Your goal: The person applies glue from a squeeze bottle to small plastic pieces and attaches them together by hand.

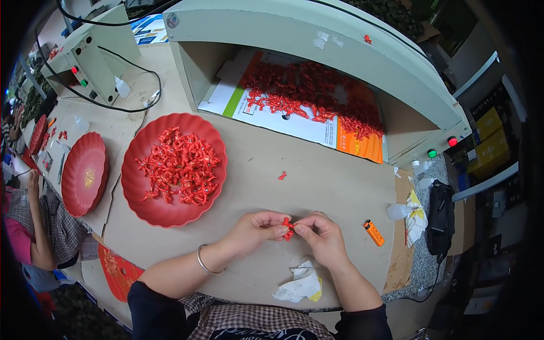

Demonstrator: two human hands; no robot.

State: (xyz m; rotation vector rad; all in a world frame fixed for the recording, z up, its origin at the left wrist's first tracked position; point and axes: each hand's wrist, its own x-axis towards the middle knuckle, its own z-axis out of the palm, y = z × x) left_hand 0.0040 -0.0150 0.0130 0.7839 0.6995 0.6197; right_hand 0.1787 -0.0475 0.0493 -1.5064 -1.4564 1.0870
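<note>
A small glossy red figurine (288, 230) is pinched between both hands above the near middle of the table. My left hand (255, 231) grips it from the left with thumb and forefinger. From the right, my right hand (324, 238) closes its thumb and fingertips on the same piece, hiding part of it. Just beyond the hands lies another small red piece (282, 175). To the left, a scalloped red bowl (131, 187) holds a heap of similar red figurines (181, 167). A crumpled white and yellow cloth (298, 283) lies near the table's front edge.
A pale cabinet (306, 28) with an open front spans the back, many red figurines (311, 96) on cardboard inside. An orange lighter (373, 233) and a white bottle (399, 212) stand right. Another red bowl (85, 175) and a co-worker's arm (38, 221) are at left.
</note>
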